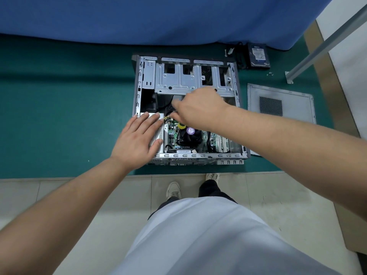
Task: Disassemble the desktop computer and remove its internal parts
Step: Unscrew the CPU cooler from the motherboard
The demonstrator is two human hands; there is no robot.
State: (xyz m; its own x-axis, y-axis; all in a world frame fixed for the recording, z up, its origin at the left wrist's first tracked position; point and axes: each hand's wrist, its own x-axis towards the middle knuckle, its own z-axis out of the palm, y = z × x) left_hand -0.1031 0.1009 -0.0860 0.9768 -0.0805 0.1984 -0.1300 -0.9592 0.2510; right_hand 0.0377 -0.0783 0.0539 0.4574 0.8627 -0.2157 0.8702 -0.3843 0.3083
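Open computer case holds motherboard, fan, black cables.

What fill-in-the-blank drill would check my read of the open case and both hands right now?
1. The left hand rests flat on the silver ____ inside the computer case.
2. The right hand reaches into the case above the CPU ____.
3. The removed hard drive lies on the ____ mat.
4. The side panel lies to the case's ____.

Answers: power supply; fan; green; right

Green mat, blue cloth, tiled floor
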